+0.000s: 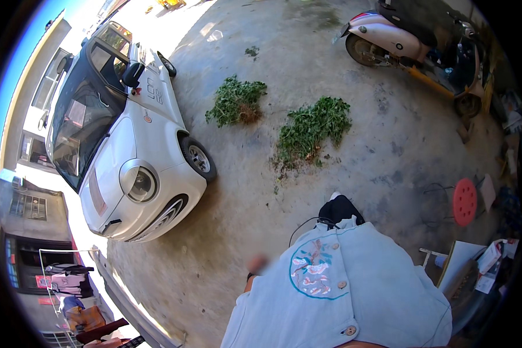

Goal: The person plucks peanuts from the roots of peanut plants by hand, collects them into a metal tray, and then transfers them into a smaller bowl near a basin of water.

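My left hand hangs beside the light blue embroidered shirt I wear. It is blurred, so its fingers do not show, and a dark band circles the wrist. No right hand can be seen; only a sliver of skin shows at the lower edge below the shirt. A thin dark cord loops out near the shirt's hem, by a dark shoe or trouser leg. Ahead on the concrete lie two heaps of uprooted green plants, a left heap and a right heap.
A small white car stands to the left. Beyond it, at the lower left, clothes hang on a rack. A pink scooter is parked far right, with a red round stool nearer. Boxes and clutter crowd the right side.
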`<control>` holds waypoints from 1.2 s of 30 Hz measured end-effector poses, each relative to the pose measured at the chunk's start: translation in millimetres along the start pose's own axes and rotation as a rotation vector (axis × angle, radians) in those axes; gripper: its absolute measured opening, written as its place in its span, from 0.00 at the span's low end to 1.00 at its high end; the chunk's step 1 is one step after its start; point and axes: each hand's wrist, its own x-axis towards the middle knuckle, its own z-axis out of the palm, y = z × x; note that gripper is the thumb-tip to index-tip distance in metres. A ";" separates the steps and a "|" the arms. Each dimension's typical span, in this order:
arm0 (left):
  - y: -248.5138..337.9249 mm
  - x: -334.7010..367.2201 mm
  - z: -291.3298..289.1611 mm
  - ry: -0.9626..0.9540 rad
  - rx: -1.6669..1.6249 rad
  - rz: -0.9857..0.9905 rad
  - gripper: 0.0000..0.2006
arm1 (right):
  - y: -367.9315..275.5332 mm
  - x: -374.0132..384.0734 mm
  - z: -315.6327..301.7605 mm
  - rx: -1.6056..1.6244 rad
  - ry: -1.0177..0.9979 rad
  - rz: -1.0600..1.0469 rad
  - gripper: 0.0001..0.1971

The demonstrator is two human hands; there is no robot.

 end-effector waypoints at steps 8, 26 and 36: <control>14.2 141.0 -107.5 -0.301 -1.287 -0.754 0.11 | -137.8 5.0 49.4 0.128 -0.013 0.040 0.04; -13.5 456.9 -227.1 -0.321 -0.894 -0.716 0.08 | -432.4 14.5 209.0 0.045 -0.034 -0.173 0.05; -60.5 659.2 -130.3 -0.397 -0.465 -0.063 0.06 | -433.8 -22.9 299.2 0.343 0.114 0.033 0.06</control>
